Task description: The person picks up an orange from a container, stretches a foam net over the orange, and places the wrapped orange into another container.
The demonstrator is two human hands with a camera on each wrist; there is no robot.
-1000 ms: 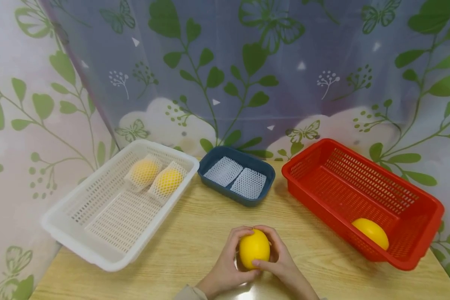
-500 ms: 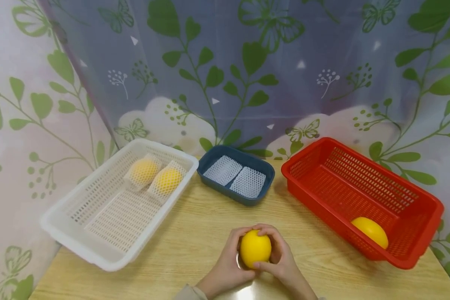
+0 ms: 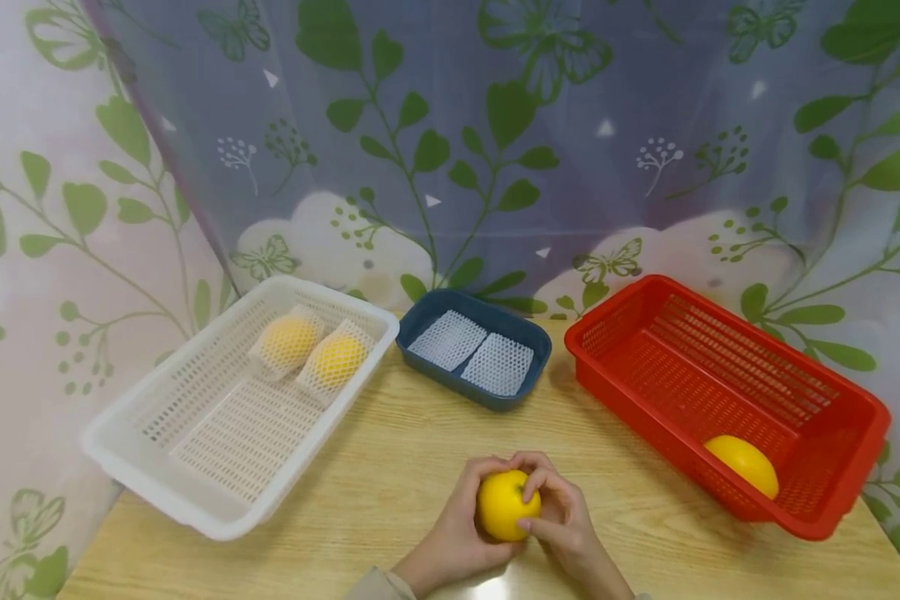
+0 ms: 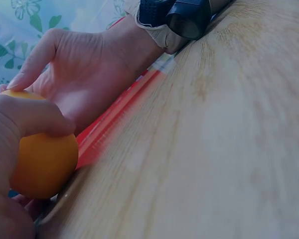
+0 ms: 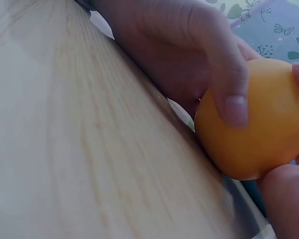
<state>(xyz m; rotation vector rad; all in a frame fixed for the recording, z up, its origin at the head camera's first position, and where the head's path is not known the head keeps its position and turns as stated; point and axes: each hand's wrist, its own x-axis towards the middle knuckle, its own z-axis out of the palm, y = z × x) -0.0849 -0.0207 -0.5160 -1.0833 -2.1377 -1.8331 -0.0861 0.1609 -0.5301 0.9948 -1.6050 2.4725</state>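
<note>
Low in the middle of the head view, both hands hold a smooth, round yellow fruit [image 3: 504,508] with a small dark spot near its top. My left hand [image 3: 461,525] curls round its left side, thumb below. On the opposite side my right hand [image 3: 567,521] grips it with thumb and bent fingers. The left wrist view shows the left thumb [image 4: 40,117] across the fruit [image 4: 45,164] and the right hand [image 4: 82,69] behind. In the right wrist view, the left thumb [image 5: 234,99] presses the fruit [image 5: 259,134]; the right hand [image 5: 289,199] is partly cut off.
On the wooden table [image 3: 390,467], a white basket [image 3: 270,492] at left holds two yellow fruits in foam nets [image 3: 288,342]. A dark blue tray [image 3: 487,400] behind the hands holds two white foam nets [image 3: 498,367]. The red basket [image 3: 630,417] at right contains one yellow fruit [image 3: 742,462].
The fruit has been turned between the hands, so its dark spot now shows near the top. The right fingers have shifted and bent over its upper right side. The baskets stay put.
</note>
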